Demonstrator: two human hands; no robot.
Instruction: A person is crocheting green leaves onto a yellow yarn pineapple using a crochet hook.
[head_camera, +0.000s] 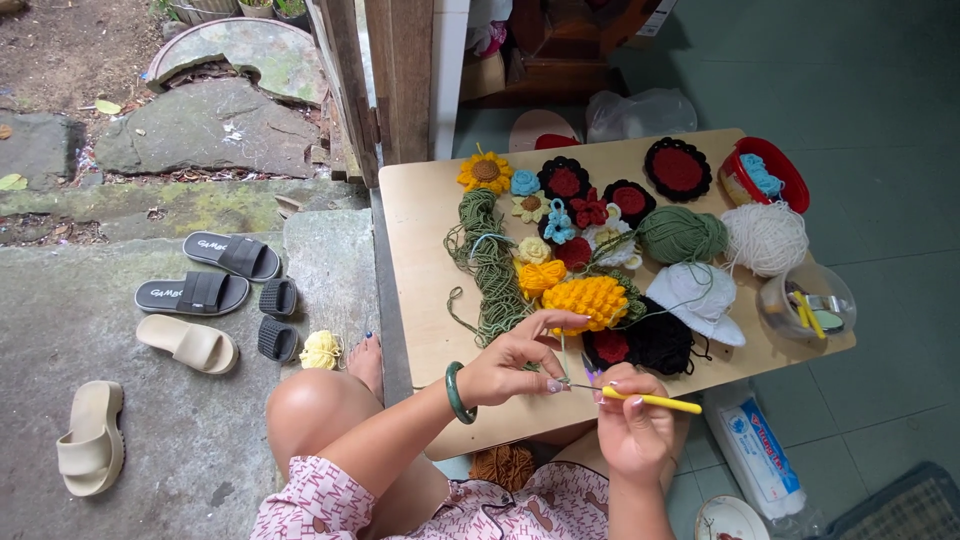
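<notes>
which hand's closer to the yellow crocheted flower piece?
Left. The left hand sits just below the yellow crocheted flower, fingertips almost touching it. The right hand is lower, holding the yellow-handled crochet hook.

Low pale wooden worktop (420, 215) with rounded corners, set at a doorway threshold. Right of it, smooth grey-green tiled floor (880, 110), evenly lit by daylight. Far centre, weathered wooden door frame (395, 80) beside a white post (448, 70); dark brown wooden furniture (560, 50) beyond. Left: rough grey concrete step (150, 430), mossy in patches. Farther left, flat grey stone slabs (210, 125) on bare earth. On the concrete, black slide sandals (205, 275) and beige foam sandals (130, 390). Near right corner, edge of a dark woven mat (900, 510).
</notes>
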